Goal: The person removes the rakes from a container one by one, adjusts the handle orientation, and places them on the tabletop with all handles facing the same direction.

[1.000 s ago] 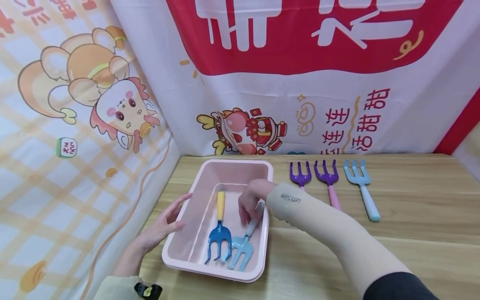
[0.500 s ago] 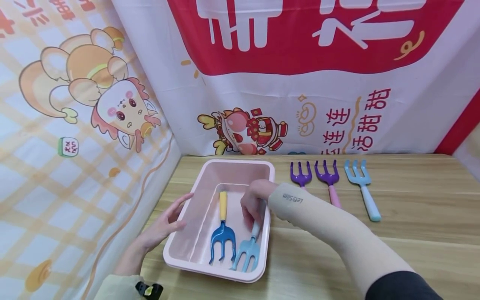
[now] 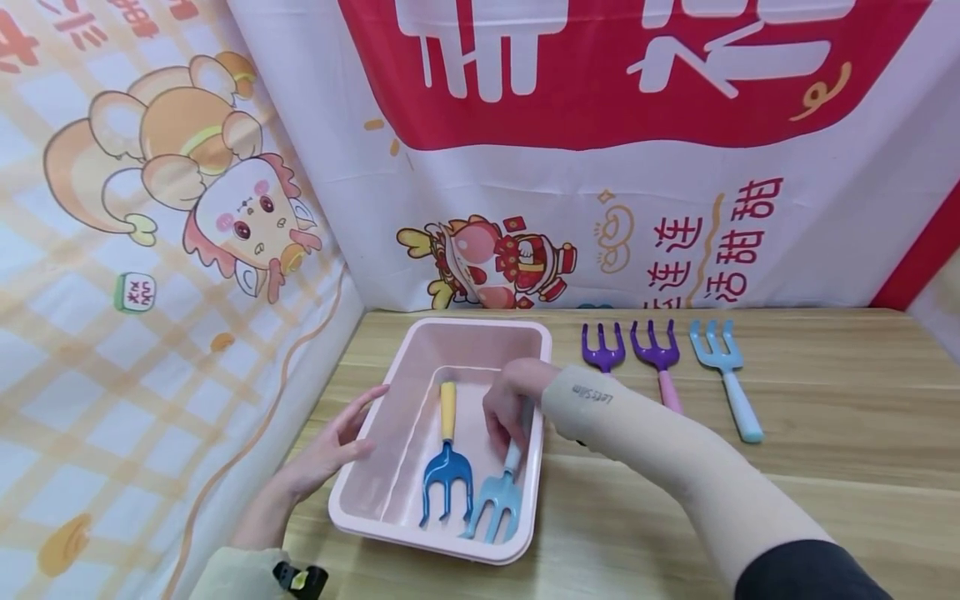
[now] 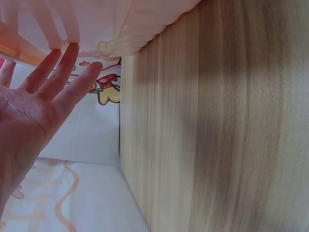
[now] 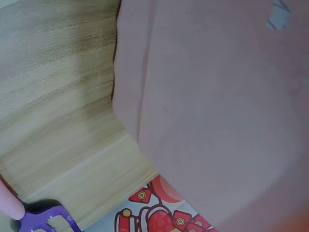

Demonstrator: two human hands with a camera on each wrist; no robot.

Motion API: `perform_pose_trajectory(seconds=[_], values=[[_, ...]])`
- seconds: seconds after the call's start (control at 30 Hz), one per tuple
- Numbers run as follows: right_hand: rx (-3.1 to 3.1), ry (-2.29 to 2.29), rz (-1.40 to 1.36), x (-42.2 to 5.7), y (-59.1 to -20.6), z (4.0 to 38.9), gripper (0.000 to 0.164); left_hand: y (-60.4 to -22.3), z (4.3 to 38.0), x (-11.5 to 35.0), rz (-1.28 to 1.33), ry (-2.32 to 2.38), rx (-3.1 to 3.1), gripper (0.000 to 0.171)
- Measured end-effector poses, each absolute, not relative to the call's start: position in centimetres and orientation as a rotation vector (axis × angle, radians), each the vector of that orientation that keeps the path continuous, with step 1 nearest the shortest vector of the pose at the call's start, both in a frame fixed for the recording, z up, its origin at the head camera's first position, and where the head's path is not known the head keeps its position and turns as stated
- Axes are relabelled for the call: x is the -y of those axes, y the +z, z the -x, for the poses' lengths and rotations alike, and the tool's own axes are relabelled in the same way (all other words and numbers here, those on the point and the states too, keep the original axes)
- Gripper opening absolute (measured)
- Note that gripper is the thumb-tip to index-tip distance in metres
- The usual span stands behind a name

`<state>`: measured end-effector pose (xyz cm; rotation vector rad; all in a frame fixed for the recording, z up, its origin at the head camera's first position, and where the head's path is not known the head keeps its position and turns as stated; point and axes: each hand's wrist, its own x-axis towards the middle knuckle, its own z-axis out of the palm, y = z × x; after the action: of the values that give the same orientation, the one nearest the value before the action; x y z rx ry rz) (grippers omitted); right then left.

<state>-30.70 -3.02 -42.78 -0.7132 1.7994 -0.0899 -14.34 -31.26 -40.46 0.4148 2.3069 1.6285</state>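
Note:
A pale pink plastic bin (image 3: 472,346) stands on the wooden table. Inside it, my right hand (image 3: 506,404) grips the handle of a light blue hand fork (image 3: 498,500), which lies along the right wall with its tines toward me. Left of that is a dark blue hand fork (image 3: 447,471) with a yellow handle, tines also toward me. My left hand (image 3: 333,446) is at the bin's left side, fingers extended; in the left wrist view, fingertips of the left hand (image 4: 43,101) meet the bin's outer wall (image 4: 91,24). The right wrist view shows mostly bin wall (image 5: 207,96), with the hand hidden.
Right of the bin, two purple hand forks (image 3: 602,354) (image 3: 657,354) and another light blue fork (image 3: 722,358) lie in a row on the table (image 3: 825,400). My right forearm partly covers the purple forks' handles. Printed cloth (image 3: 480,200) hangs behind and on the left.
My right hand has shifted the light blue fork to the right, so it no longer overlaps the dark blue fork. Over the last half second little has moved; the left hand has stayed in place.

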Motion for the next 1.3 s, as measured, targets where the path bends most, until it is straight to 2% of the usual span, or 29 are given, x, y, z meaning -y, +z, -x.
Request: perform_pose_trajectory(seconds=[0.1, 0.17, 0.23, 0.37, 0.47, 0.73, 0.9, 1.3], values=[[-1.760, -0.115, 0.792, 2.9, -44.8, 32.5, 0.034, -40.5, 14.4, 31.3, -0.408, 1.626, -2.309, 0.068], [-1.758, -0.134, 0.828, 2.6, -44.8, 32.8, 0.034, -40.5, 14.4, 31.2, -0.402, 1.622, -2.311, 0.068], [-1.769, -0.156, 0.805, 2.4, -43.4, 32.3, 0.032, -40.6, 14.4, 31.2, -0.398, 1.616, -2.317, 0.068], [-1.839, -0.148, 0.856, 1.5, -37.2, 29.4, 0.025, -40.6, 14.5, 31.2, -0.395, 1.614, -2.320, 0.068], [-1.866, -0.132, 0.987, 0.8, -33.8, 28.2, 0.022, -40.5, 14.5, 31.1, -0.405, 1.619, -2.311, 0.069], [-1.913, -0.283, 1.132, -0.8, -31.2, 28.0, 0.020, -40.7, 14.4, 31.2, -0.466, 1.676, -2.250, 0.069], [-1.901, -0.389, 1.131, -1.5, -29.7, 27.7, 0.018, -40.6, 14.3, 31.2, -0.452, 1.671, -2.254, 0.068], [-1.997, -0.536, 1.153, -5.0, -27.8, 26.8, 0.027, -40.7, 14.1, 31.2, -0.491, 1.678, -2.248, 0.068]])
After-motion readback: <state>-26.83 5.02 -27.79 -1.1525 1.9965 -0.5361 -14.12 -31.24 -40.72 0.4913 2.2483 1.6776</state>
